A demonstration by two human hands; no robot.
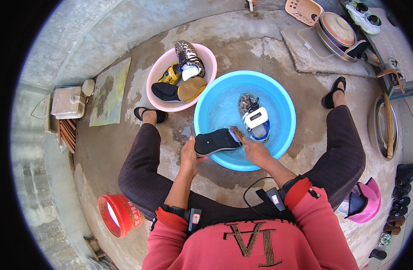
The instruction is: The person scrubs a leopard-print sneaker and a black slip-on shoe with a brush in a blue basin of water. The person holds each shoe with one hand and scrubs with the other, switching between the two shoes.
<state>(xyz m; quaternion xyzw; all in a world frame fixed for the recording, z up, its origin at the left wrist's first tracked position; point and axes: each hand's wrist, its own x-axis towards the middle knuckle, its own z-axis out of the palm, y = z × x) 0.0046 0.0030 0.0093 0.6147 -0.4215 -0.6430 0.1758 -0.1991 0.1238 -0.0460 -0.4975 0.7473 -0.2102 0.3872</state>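
My left hand [189, 155] grips one end of a shoe with a black sole [214, 143], held sole up over the near rim of a blue plastic basin [287, 101]. In my right hand [257, 152] is a scrubbing brush [238, 134] with a wooden back. Its pale bristles touch the sole near the shoe's right end. Shallow water [223, 104] lies in the basin. There a leopard-print shoe [248, 103] rests with a white block [256, 117], bearing a dark label, on top of it.
A pink basin [152, 76] beyond holds a leopard-print shoe [186, 50], a yellow shoe [171, 74] and a brown-soled shoe [193, 88]. A red bucket [120, 216] stands at left. Several shoes [400, 202] line the right side. A metal basin [371, 135] holds a wooden-handled tool [389, 128].
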